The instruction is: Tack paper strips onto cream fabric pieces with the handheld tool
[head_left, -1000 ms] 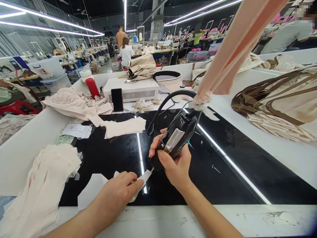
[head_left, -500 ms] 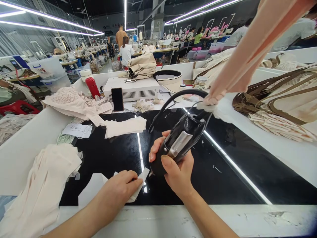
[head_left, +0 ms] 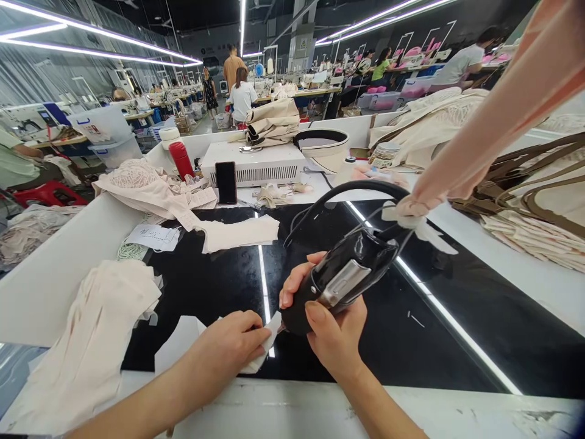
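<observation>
My right hand (head_left: 336, 323) is wrapped round a black handheld electric tool (head_left: 340, 280) with a silver plate. A cable and a knotted pink cloth strip (head_left: 475, 134) run up from its rear end. The tool's small tip is at the edge of a white fabric piece (head_left: 273, 329). Over that piece lies my left hand (head_left: 233, 341), thumb and fingers closed on it near the front edge of the black glossy surface (head_left: 201, 280). A white sheet (head_left: 176, 338) lies partly under my left wrist.
Cream fabric (head_left: 100, 311) is piled at the left, with a bra (head_left: 141, 183) behind. Further back are a phone (head_left: 226, 183), a red bottle (head_left: 180, 160) and a white box (head_left: 256, 164). Brown-strapped pieces (head_left: 543, 189) lie right. Several people sit or stand beyond.
The whole view has shifted, so most things appear slightly further right. The tool's tip now meets the edge of the white fabric piece. Both hands keep their grips.
</observation>
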The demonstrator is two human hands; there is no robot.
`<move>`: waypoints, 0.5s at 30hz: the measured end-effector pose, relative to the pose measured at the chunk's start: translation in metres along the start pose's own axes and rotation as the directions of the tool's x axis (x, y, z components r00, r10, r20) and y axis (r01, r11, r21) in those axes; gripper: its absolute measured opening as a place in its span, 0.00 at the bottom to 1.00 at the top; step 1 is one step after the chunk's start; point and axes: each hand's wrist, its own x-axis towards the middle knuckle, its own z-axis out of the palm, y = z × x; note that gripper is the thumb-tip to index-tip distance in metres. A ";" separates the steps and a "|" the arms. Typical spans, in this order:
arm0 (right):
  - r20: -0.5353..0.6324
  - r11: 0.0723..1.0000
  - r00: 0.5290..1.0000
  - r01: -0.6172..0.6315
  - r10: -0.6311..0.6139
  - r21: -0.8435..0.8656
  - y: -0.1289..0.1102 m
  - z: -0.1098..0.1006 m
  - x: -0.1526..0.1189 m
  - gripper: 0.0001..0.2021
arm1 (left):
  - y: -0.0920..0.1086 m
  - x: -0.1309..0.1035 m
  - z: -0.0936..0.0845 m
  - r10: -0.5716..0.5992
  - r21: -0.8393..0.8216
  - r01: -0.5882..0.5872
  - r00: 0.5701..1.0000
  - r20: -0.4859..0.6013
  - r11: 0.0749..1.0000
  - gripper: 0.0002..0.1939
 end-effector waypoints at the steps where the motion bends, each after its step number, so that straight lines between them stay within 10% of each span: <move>1: -0.002 1.000 1.000 0.002 -0.002 -0.006 0.000 -0.001 0.000 0.19 | 0.000 0.001 -0.001 -0.014 -0.005 0.014 1.000 0.028 1.000 0.06; 15: 0.001 0.999 1.000 0.014 -0.014 0.046 0.002 -0.003 -0.003 0.18 | -0.008 0.025 -0.033 0.199 0.031 -0.202 0.977 0.072 0.979 0.24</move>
